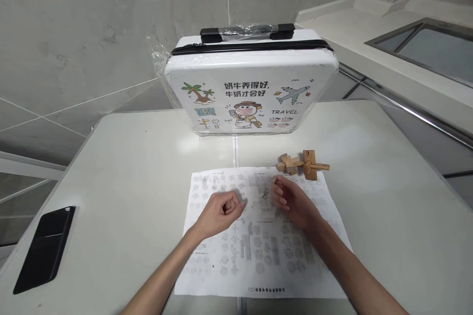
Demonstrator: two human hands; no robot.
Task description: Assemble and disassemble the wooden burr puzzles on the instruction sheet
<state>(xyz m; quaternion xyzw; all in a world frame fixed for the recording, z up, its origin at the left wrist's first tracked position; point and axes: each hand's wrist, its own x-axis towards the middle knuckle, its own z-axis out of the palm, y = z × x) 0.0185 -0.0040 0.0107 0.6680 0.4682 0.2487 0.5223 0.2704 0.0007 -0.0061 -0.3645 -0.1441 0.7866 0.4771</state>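
A printed sheet point(258, 251) covered with small diagrams lies flat on the table in front of me. My left hand point(220, 211) rests on it with the fingers curled into a loose fist and nothing visible in them. My right hand point(291, 202) lies on the sheet too, fingers bent and close together, fingertips near the diagrams at the middle; nothing shows in it. A wooden interlocking puzzle point(302, 163) of several notched blocks sits just past the sheet's far right corner, a short way beyond my right hand and apart from it.
A white child's suitcase point(251, 86) with cartoon prints stands upright at the table's far edge, wrapped in clear plastic. A black phone point(46, 246) lies face up near the left edge. The pale table point(129, 167) has a seam down the middle. A counter with a sink is at right.
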